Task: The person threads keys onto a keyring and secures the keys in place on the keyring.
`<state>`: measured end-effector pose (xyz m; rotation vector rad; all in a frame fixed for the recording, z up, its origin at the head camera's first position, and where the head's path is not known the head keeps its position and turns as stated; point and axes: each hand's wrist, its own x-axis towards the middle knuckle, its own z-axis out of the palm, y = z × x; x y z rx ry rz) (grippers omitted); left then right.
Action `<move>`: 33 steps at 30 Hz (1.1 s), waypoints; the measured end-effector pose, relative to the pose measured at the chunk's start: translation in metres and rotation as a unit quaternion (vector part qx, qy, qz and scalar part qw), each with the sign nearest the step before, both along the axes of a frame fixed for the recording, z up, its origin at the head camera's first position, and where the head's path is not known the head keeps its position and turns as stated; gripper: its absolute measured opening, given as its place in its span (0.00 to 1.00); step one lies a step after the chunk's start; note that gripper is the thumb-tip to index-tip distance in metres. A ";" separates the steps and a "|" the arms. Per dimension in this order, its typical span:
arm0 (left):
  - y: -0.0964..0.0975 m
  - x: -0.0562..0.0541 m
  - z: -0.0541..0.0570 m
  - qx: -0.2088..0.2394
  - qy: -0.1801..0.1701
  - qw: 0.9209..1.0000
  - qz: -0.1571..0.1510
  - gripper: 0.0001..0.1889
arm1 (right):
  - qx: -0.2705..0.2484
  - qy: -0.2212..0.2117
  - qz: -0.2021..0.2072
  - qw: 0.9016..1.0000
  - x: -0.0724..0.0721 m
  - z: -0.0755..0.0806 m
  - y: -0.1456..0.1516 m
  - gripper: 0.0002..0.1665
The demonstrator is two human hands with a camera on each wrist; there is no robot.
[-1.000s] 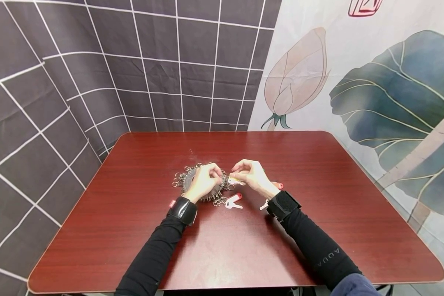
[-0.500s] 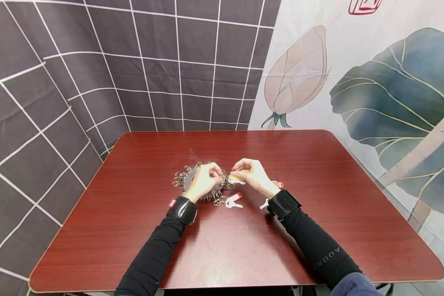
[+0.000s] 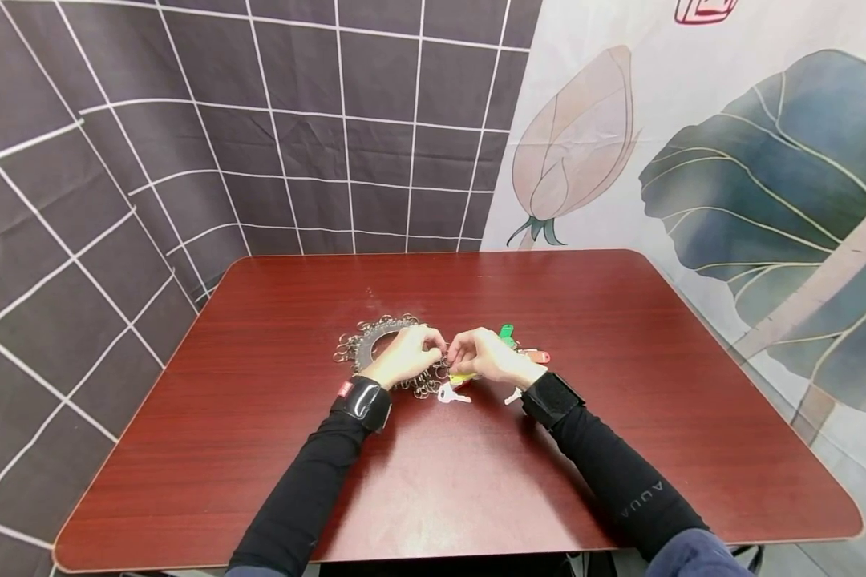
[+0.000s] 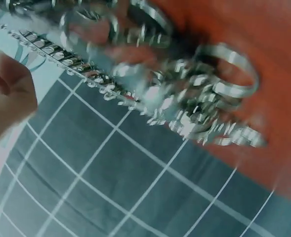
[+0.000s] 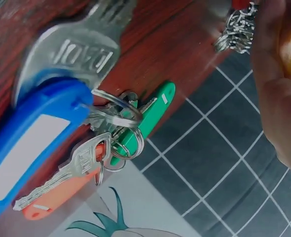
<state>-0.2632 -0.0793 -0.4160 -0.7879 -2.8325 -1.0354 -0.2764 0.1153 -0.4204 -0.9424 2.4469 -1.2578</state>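
Observation:
In the head view, a large grey metal ring (image 3: 365, 349) hung with several small metal rings (image 3: 346, 350) lies on the table. My left hand (image 3: 407, 353) reaches over its right side, thumb and fingers pinched together at the small rings; the exact contact is hidden. Beside it, my right hand (image 3: 489, 357) pinches a yellow key tag (image 3: 462, 378), which also shows as a yellow patch (image 5: 289, 49) between the fingers in the right wrist view. A silver key (image 3: 451, 393) lies just below the hands. The large ring is blurred in the left wrist view.
By the right wrist lie a green key tag (image 5: 157, 111), an orange key tag (image 5: 61, 192) and a blue key tag (image 5: 36, 133), with keys and split rings. The brown table (image 3: 621, 401) extends around them; a gridded cloth (image 3: 296, 120) hangs behind.
My left hand has shifted slightly right and down. The right hand has lowered with the yellow key tag, uncovering the green tag and partly covering the red tag near the silver key.

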 end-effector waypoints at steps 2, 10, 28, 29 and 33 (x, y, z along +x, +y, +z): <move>0.003 0.000 -0.001 -0.046 0.021 0.999 0.020 0.08 | 0.004 0.003 -0.001 1.000 0.002 0.001 -0.001 0.06; 0.015 0.002 -0.006 -0.157 0.002 0.986 0.062 0.03 | -0.023 -0.006 -0.070 0.997 -0.003 0.013 0.019 0.05; 0.020 -0.014 -0.018 -0.104 0.021 0.993 0.058 0.02 | 0.207 0.103 -0.211 0.950 -0.014 0.011 0.075 0.06; 0.019 -0.015 -0.018 -0.092 0.019 0.994 0.056 0.03 | 0.216 0.100 -0.210 0.948 -0.014 0.011 0.076 0.06; 0.016 -0.018 -0.017 -0.040 0.009 0.998 0.043 0.04 | 0.258 0.099 -0.197 0.941 -0.010 0.012 0.079 0.09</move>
